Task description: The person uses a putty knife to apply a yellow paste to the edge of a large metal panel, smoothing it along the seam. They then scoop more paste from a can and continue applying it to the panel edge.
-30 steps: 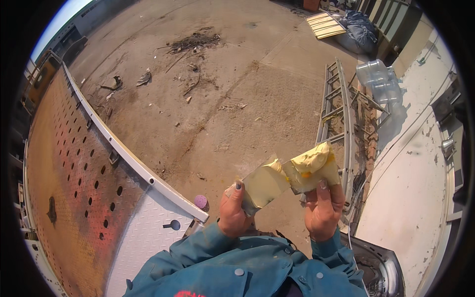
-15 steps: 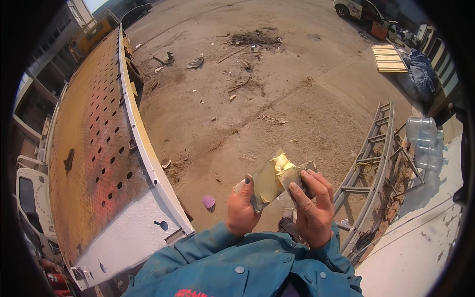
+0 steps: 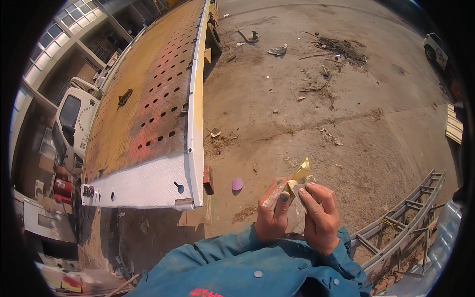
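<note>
In front of my jacket my two hands are close together. My left hand (image 3: 271, 210) is closed on a thin grey plate (image 3: 273, 196), now tilted almost edge-on, with the thumb pressing its near face. Yellow putty-like paste (image 3: 300, 172) stands up at the top, between the plate and what my right hand holds. My right hand (image 3: 321, 214) pinches a small grey scraper-like blade (image 3: 300, 192) against the paste. The fingers hide most of both pieces, so their full outlines cannot be made out.
A perforated flatbed deck (image 3: 192, 128) with a white edge runs away on the left, beside a white truck cab (image 3: 71, 116). A purple sanding disc (image 3: 237, 185) lies on the ground ahead. An aluminium ladder (image 3: 403, 213) rests at right. Debris (image 3: 341, 49) lies farther off.
The view has swung left, so the deck takes up more of it. The plate in my left hand has turned from face-up to nearly edge-on, and my hands have come closer together.
</note>
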Action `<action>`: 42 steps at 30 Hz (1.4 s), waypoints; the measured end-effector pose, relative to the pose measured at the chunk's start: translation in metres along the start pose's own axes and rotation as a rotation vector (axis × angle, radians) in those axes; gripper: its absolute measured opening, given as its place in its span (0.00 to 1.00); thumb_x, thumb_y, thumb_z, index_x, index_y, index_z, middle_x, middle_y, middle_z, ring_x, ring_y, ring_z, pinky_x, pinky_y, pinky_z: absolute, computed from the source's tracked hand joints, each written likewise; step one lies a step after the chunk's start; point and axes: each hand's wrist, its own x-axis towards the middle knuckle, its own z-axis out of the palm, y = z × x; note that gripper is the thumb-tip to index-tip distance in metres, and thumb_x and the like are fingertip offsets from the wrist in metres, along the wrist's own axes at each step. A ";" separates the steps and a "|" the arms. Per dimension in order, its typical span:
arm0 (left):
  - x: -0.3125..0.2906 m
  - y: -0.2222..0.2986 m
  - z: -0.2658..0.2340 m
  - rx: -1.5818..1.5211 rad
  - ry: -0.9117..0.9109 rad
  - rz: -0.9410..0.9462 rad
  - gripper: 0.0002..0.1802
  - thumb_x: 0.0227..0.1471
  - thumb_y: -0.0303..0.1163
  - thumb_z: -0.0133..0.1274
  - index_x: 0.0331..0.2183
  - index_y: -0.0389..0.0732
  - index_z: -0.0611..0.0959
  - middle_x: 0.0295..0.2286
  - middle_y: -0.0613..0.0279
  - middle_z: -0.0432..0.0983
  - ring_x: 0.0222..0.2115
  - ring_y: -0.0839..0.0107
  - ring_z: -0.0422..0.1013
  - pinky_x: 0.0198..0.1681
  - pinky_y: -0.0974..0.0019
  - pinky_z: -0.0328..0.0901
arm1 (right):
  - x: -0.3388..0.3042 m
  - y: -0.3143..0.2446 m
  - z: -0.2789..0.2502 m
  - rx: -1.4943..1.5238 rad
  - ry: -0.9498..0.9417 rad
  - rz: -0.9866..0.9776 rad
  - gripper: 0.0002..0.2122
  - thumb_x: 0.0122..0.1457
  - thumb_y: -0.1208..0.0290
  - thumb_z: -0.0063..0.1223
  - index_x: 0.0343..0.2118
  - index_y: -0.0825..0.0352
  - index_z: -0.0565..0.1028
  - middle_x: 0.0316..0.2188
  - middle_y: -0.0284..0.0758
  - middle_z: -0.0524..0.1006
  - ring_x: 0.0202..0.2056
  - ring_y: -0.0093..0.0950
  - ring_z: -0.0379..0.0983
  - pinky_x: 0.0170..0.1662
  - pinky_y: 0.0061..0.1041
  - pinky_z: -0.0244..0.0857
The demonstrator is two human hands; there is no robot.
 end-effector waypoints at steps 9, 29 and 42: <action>-0.017 -0.027 -0.023 -0.094 0.294 -0.298 0.33 0.80 0.52 0.49 0.61 0.28 0.81 0.47 0.60 0.84 0.48 0.71 0.77 0.56 0.64 0.70 | -0.004 0.061 -0.012 0.579 0.078 0.296 0.19 0.71 0.85 0.56 0.62 0.69 0.82 0.56 0.45 0.83 0.58 0.38 0.81 0.62 0.38 0.76; 0.003 -0.001 0.011 -0.762 0.489 -0.580 0.29 0.78 0.52 0.53 0.55 0.31 0.84 0.49 0.55 0.84 0.49 0.68 0.80 0.54 0.61 0.75 | 0.015 0.042 0.010 -0.101 -0.258 -0.168 0.25 0.57 0.82 0.66 0.58 0.54 0.87 0.61 0.43 0.79 0.62 0.48 0.76 0.69 0.56 0.67; -0.006 -0.006 0.008 0.187 0.143 -0.021 0.29 0.80 0.43 0.46 0.63 0.26 0.79 0.49 0.44 0.79 0.45 0.57 0.77 0.51 0.59 0.72 | 0.019 0.046 -0.001 0.227 -0.200 -0.018 0.21 0.59 0.89 0.59 0.56 0.68 0.85 0.55 0.47 0.82 0.55 0.49 0.81 0.59 0.43 0.76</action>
